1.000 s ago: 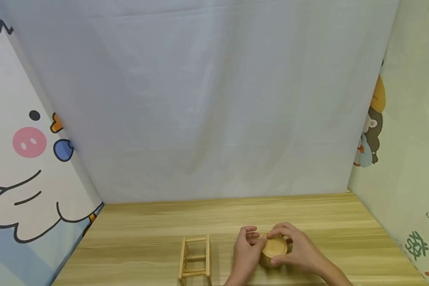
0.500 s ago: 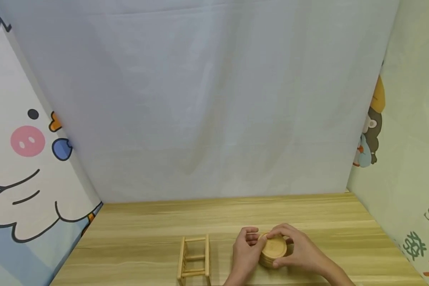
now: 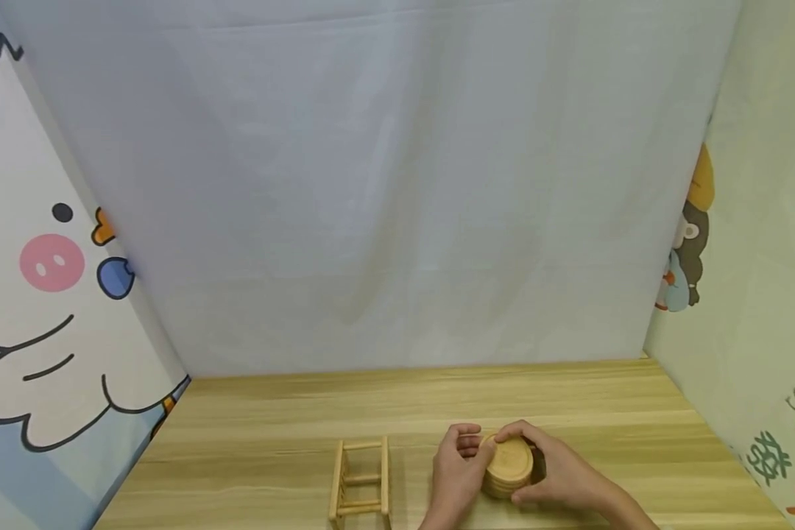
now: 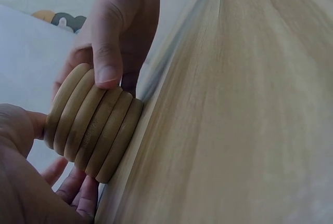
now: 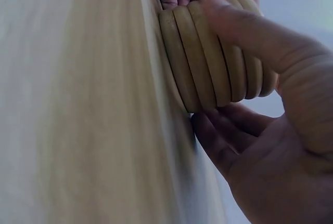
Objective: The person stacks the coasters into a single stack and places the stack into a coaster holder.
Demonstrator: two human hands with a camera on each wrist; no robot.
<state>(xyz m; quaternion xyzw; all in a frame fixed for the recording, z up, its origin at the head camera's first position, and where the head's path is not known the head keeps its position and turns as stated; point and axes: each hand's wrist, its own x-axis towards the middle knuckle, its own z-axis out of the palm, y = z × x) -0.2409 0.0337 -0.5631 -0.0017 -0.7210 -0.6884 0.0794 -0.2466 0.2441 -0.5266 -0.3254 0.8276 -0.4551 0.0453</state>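
Observation:
A stack of several round wooden coasters (image 3: 509,464) stands on the table, its discs slightly out of line in both wrist views. My left hand (image 3: 460,471) holds it from the left, thumb at the top rim and fingers curled beside the lower discs. From the right, my right hand (image 3: 566,471) grips the stack between thumb and fingers. In the right wrist view the right thumb (image 5: 260,31) lies across the coasters' edges (image 5: 197,52), with the other fingers on the opposite side. The left wrist view shows the coasters (image 4: 93,125) between both hands.
A small wooden rack (image 3: 361,478) of thin bars stands on the table to the left of the hands. The wood-grain table (image 3: 271,412) ends at a pale cloth (image 3: 397,221) behind. Printed cartoon panels (image 3: 53,331) flank it.
The right thumb and fingertips have shifted slightly nearer the body along the stack. The left hand and the rack stay almost where they were.

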